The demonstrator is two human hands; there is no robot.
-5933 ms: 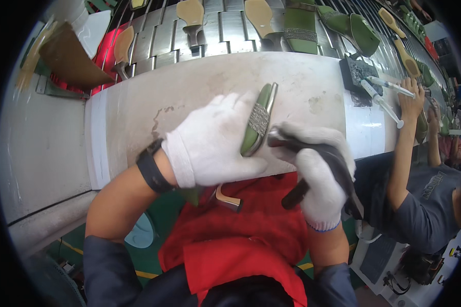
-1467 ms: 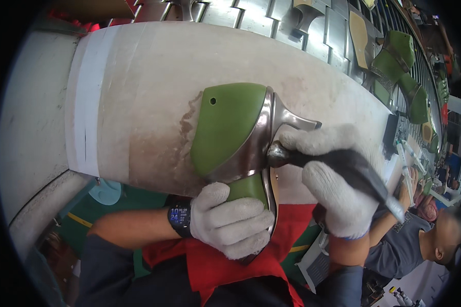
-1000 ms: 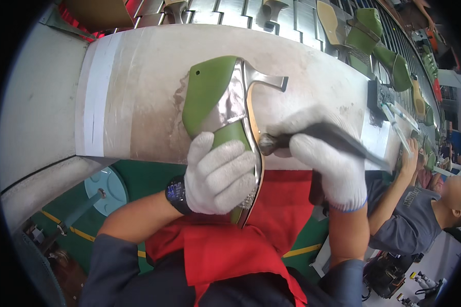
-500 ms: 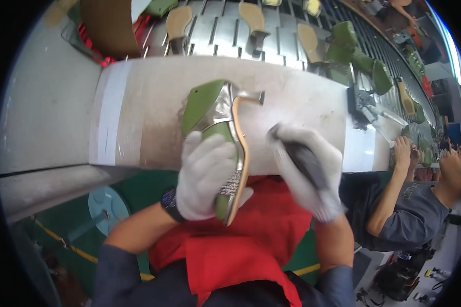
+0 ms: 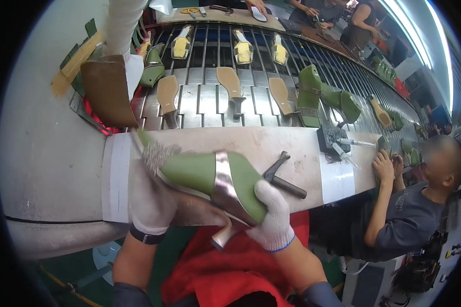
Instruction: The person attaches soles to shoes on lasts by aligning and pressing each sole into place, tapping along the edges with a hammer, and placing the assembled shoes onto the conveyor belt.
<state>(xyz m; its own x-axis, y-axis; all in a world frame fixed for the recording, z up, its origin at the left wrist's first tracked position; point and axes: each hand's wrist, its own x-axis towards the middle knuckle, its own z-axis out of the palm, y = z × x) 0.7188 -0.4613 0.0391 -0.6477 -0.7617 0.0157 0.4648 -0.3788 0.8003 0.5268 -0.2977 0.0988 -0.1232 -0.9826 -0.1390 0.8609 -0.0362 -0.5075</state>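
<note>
A high-heeled sandal on a green shoe last (image 5: pixel 192 171) is held over the front of the bench, toe to the left. Its silver strap crosses the last, a glittering band covers the toe end, and the heel points down toward me. My right hand (image 5: pixel 272 217), in a white glove, grips the back of the last, thumb on top. My gloved left hand (image 5: pixel 154 202) is under the toe end; its fingers are hidden and blurred, so their hold cannot be made out. A hammer (image 5: pixel 287 185) with a dark handle lies on the bench right of the sandal.
Beyond the bench (image 5: pixel 302 148), a slatted conveyor (image 5: pixel 194 110) carries tan soles with heels (image 5: pixel 229 84), yellow-padded pieces (image 5: pixel 244 50) and green lasts (image 5: pixel 310 94). A black block with syringes (image 5: pixel 333 140) stands at right, near a co-worker (image 5: pixel 410 204). A brown panel (image 5: pixel 107 92) hangs at left.
The hammer has left my right hand and lies on the bench. The sandal has swung from upright to sideways, toe left, and my right hand now holds its back end. The view has tipped up.
</note>
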